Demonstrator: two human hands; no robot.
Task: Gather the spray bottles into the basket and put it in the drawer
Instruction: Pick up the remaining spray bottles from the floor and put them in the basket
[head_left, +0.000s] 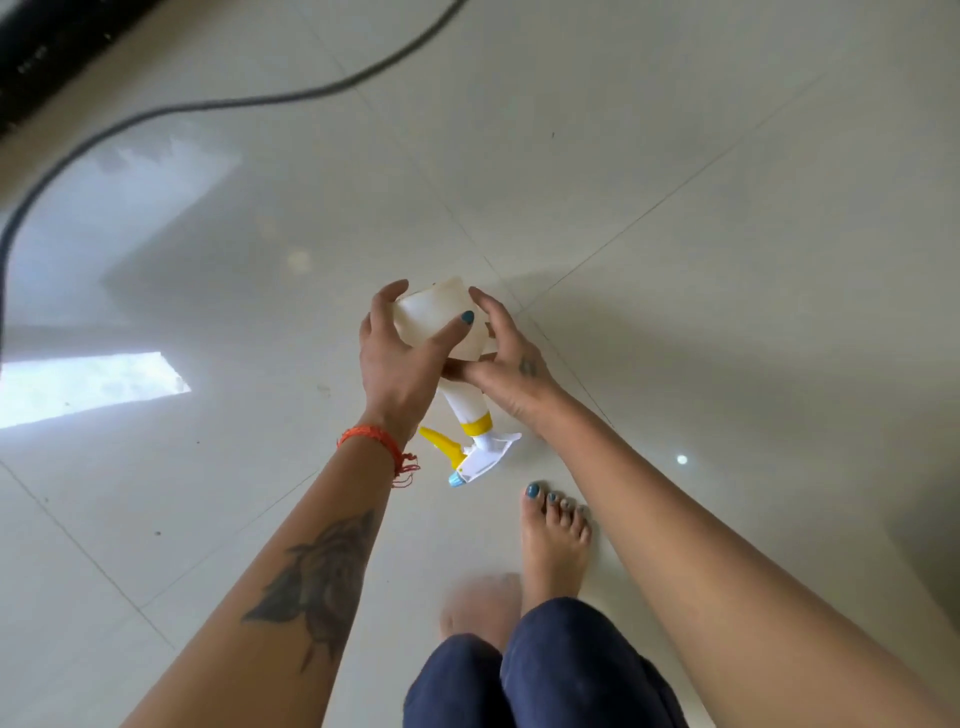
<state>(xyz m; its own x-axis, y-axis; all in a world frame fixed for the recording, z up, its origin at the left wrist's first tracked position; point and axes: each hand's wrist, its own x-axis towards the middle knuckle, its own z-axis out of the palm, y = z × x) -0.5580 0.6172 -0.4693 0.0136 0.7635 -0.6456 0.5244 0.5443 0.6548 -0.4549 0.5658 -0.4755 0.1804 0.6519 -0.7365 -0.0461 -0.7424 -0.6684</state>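
A white spray bottle (434, 325) with a yellow collar, a yellow trigger and a blue nozzle tip hangs upside down above the floor, its spray head pointing towards me. My left hand (402, 358) grips the bottle's body from the left, thumb across its front. My right hand (511, 364) holds the same bottle from the right, fingers curled round its side and lower body. Neither a basket nor a drawer is in view.
Glossy pale floor tiles (675, 260) fill the view. A dark cable (218, 104) curves across the upper left, beside a black object (47, 57) in the top left corner. My bare feet (553, 540) and dark trouser legs (545, 670) are at the bottom centre.
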